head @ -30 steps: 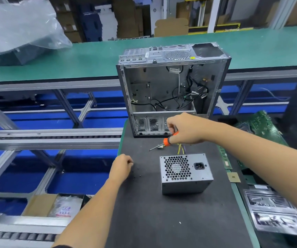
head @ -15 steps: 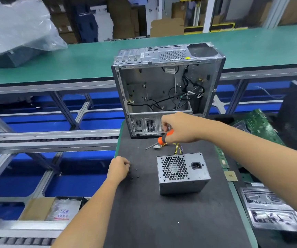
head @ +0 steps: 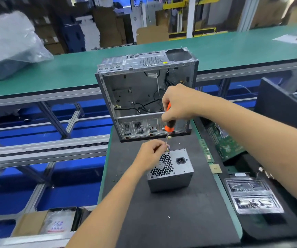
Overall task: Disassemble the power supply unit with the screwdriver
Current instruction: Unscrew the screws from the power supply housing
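Grey power supply [head: 172,173] sits mid-desk [head: 162,221]; right hand [head: 180,102] grips the upright screwdriver [head: 168,125], left hand [head: 150,153] pinches near its tip.

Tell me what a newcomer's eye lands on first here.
The right hand grips an orange-and-black screwdriver upright, tip down at the far top edge of the grey power supply unit on the black mat. The left hand rests against that unit's near-left top corner by the honeycomb fan grille. Behind them stands an opened, gutted computer case with loose black cables inside.
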`<state>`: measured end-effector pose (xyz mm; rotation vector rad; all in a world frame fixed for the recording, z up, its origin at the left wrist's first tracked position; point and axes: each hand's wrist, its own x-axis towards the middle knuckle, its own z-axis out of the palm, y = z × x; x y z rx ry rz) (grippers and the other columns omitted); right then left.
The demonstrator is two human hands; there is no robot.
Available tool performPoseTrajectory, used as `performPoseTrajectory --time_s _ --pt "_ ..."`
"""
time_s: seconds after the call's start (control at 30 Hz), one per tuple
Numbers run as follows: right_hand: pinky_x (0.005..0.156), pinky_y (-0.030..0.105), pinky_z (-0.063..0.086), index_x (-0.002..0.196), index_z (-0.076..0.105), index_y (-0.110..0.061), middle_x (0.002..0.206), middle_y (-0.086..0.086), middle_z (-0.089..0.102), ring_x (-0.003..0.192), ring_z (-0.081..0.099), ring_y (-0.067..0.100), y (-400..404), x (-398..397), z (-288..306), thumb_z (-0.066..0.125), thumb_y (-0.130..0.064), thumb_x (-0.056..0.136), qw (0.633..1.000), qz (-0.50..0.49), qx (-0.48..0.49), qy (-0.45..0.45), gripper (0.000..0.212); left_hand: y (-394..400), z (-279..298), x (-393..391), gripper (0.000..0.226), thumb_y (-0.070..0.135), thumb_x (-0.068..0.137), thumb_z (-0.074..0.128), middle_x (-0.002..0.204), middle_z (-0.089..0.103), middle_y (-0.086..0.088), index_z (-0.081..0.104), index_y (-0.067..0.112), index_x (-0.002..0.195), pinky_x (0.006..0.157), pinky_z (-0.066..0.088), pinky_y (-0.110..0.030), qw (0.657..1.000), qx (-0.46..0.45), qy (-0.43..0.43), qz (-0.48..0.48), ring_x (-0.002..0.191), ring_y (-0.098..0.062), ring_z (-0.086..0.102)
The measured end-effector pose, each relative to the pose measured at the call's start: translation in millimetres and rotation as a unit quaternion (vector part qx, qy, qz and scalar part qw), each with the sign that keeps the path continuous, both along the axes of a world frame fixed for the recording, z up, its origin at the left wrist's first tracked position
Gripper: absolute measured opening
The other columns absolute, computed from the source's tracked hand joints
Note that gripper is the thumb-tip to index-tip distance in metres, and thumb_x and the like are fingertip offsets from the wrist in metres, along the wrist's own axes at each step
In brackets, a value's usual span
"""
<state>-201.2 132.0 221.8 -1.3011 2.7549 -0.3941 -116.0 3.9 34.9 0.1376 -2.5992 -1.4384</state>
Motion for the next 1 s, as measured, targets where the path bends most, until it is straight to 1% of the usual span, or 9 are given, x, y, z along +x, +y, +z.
performPoseTrajectory --time_s 0.07,0.13,0.27,0.37,0.5,0.63,0.77,0.83,1.0 --pt "0.044 0.023 0.034 0.065 0.067 -0.007 0.060 0.011 0.063 0.054 0.046 0.021 11 0 0 0.070 -0.030 0.066 1.000 -0.010 0.013 0.005 0.023 13 -2 -5 0.014 0.014 0.091 0.060 0.089 0.068 0.008 0.072 0.022 0.091 0.071 0.047 -0.014 0.999 -0.037 0.005 -0.031 0.074 -0.001 0.059" --pt "0.045 0.023 0.032 0.068 0.067 -0.003 0.057 0.009 0.057 0.053 0.040 0.021 22 -1 -1 0.069 -0.030 0.066 0.999 -0.023 0.026 0.001 0.027 22 -2 -10 0.011 0.011 0.088 0.065 0.091 0.067 0.008 0.074 0.014 0.094 0.076 0.047 -0.014 0.997 -0.066 0.013 -0.048 0.081 -0.003 0.061" --pt "0.044 0.022 0.029 0.069 0.065 0.001 0.054 0.005 0.048 0.052 0.034 0.020 39 -1 -7 0.068 -0.028 0.066 0.998 -0.040 0.040 -0.012 0.029 36 -1 -16 0.005 0.009 0.083 0.071 0.084 0.065 0.004 0.074 0.010 0.087 0.072 0.040 -0.010 0.994 -0.080 0.024 -0.068 0.075 -0.004 0.056" --pt "0.040 0.020 0.024 0.062 0.060 -0.005 0.052 0.003 0.043 0.047 0.029 0.016 48 0 -9 0.068 -0.027 0.066 0.998 -0.036 0.054 -0.011 0.024 45 -4 -17 0.005 0.011 0.083 0.070 0.085 0.066 0.004 0.074 0.015 0.081 0.078 0.040 -0.019 0.991 -0.105 0.020 -0.077 0.085 -0.014 0.054" --pt "0.029 0.015 0.019 0.061 0.057 -0.010 0.051 0.003 0.042 0.043 0.028 0.015 55 4 -11 0.068 -0.027 0.069 0.997 -0.031 0.068 0.000 0.022 56 -9 -20 0.007 0.013 0.084 0.070 0.083 0.063 0.002 0.073 0.014 0.078 0.078 0.043 -0.030 0.989 -0.126 0.026 -0.073 0.085 -0.020 0.052" --pt "0.027 0.014 0.016 0.063 0.053 -0.009 0.054 0.005 0.040 0.046 0.027 0.016 59 6 -13 0.067 -0.025 0.072 0.998 -0.026 0.058 0.004 0.023 56 -13 -22 0.009 0.008 0.084 0.068 0.084 0.062 0.001 0.075 0.013 0.079 0.078 0.041 -0.028 0.989 -0.125 0.029 -0.074 0.087 -0.020 0.052" --pt "0.027 0.013 0.017 0.060 0.048 -0.008 0.048 0.002 0.035 0.044 0.025 0.016 61 7 -12 0.067 -0.024 0.073 0.998 -0.024 0.057 0.001 0.028 56 -12 -23 0.015 -0.001 0.086 0.061 0.086 0.060 -0.008 0.073 0.005 0.079 0.073 0.054 -0.039 0.993 -0.082 0.016 -0.080 0.085 -0.023 0.060" --pt "0.027 0.013 0.014 0.058 0.046 -0.008 0.047 0.001 0.033 0.044 0.024 0.016 60 8 -12 0.067 -0.024 0.073 0.998 -0.026 0.056 0.001 0.030 56 -11 -22 0.014 -0.001 0.086 0.062 0.085 0.059 -0.007 0.072 0.005 0.078 0.068 0.055 -0.036 0.994 -0.068 0.019 -0.079 0.080 -0.018 0.061" --pt "0.025 0.013 0.016 0.059 0.048 -0.008 0.047 0.001 0.033 0.044 0.025 0.017 59 7 -11 0.068 -0.026 0.073 0.998 -0.022 0.062 0.014 0.031 55 -13 -22 0.014 0.003 0.086 0.063 0.084 0.060 -0.003 0.072 0.009 0.076 0.074 0.048 -0.030 0.992 -0.095 0.026 -0.074 0.087 -0.020 0.056"
